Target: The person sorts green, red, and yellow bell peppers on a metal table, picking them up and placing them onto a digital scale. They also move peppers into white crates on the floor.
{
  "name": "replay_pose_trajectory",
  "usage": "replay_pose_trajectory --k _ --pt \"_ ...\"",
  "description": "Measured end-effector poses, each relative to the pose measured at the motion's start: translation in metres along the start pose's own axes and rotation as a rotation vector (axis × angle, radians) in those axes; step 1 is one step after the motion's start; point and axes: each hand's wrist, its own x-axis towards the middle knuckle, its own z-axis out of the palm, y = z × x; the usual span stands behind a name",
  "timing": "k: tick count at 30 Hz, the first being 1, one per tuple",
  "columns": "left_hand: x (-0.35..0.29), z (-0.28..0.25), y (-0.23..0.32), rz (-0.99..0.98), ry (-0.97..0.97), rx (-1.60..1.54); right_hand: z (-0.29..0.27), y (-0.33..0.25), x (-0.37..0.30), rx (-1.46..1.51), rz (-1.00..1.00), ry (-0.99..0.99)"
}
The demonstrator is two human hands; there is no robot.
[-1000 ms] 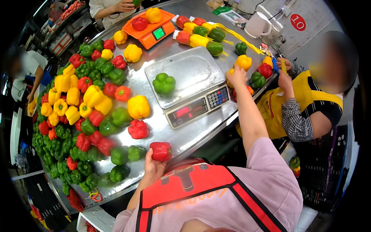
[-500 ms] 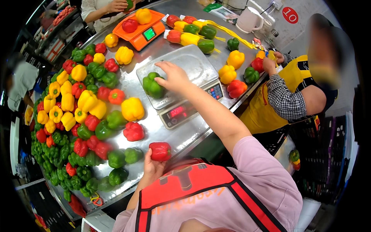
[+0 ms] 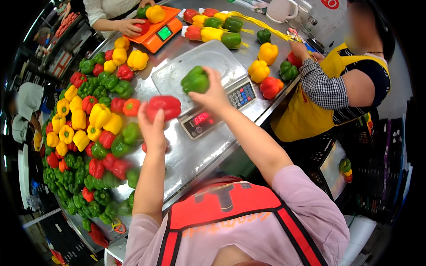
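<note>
My left hand [image 3: 153, 131] is closed around a red bell pepper [image 3: 164, 107], raised at the near left corner of a steel-topped weighing scale [image 3: 224, 62]. A green bell pepper [image 3: 194, 80] is gripped by the fingers of my right hand [image 3: 212, 93] over the scale's plate. Whether the green pepper touches the plate, I cannot tell. The scale's red-lit display [image 3: 202, 119] faces me, beside its keypad [image 3: 241, 94]. My left forearm covers part of the loose peppers behind it.
A heap of green, yellow and red peppers [image 3: 82, 128] fills the table's left side. An orange scale [image 3: 155, 37] stands at the far side, a person's hand [image 3: 132, 27] on it. Bundled peppers [image 3: 213, 35] lie behind my scale. A person in a yellow apron [image 3: 306, 106] works at right.
My left hand has brought the red pepper up from the table's near edge toward the scale. My right hand has closed on the green pepper, now farther right. The far person's hand reached the orange scale.
</note>
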Motion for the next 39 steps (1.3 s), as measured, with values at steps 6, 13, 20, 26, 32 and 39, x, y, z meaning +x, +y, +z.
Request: replay_pose_trajectory --k 6,13,20,26,32,39 --pt "0.050 0.042 -0.021 0.214 -0.084 0.402 -0.128 0.025 -0.059 -0.405 0.028 0.294" --pt "0.078 0.060 -0.041 0.304 -0.159 0.832 -0.160 0.076 -0.098 -0.688 0.220 0.269" --pt "0.052 0.001 -0.041 0.250 0.086 0.424 -0.148 0.098 -0.091 -0.758 0.192 0.307" --pt "-0.016 -0.107 -0.016 0.137 0.409 0.413 -0.147 0.108 -0.090 -0.839 0.307 0.202" --pt "-0.051 -0.150 0.014 0.071 0.602 0.279 -0.145 0.109 -0.089 -0.883 0.228 0.189" --pt "-0.069 -0.173 0.013 0.052 0.637 0.219 -0.152 0.112 -0.083 -0.852 0.237 0.111"
